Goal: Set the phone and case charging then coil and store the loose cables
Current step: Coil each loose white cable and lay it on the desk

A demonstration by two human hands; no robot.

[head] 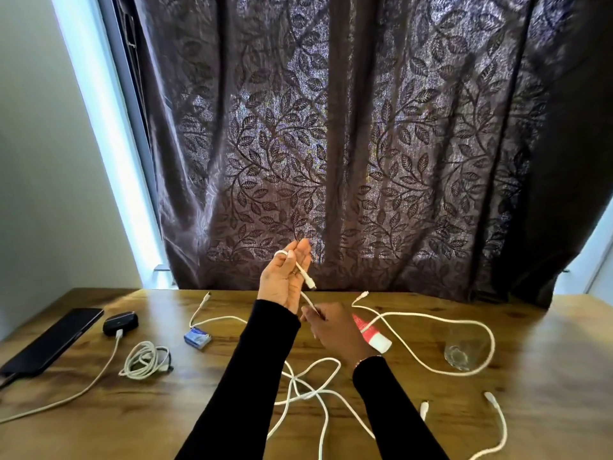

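Observation:
My left hand (pixel 286 277) is raised above the table, palm toward me, with a white cable (pixel 306 381) looped over its thumb and lying across the palm; the plug end hangs by the fingers. My right hand (pixel 335 330) pinches the same cable just below. The rest of that cable trails in loose loops on the wooden table (pixel 99 423). At the left lie the dark phone (pixel 49 340) and the black case (pixel 120 323), which has a white cable (pixel 99 376) plugged in. A coiled white cable (pixel 146 359) lies beside them.
Another long white cable (pixel 464 327) curves over the right side, around a clear glass (pixel 459 355). A short white cable (pixel 497 423) lies at the front right. A red and white tube (pixel 371 333) and a small blue box (pixel 197 336) sit mid-table. A dark leaf-patterned curtain (pixel 331 144) hangs behind.

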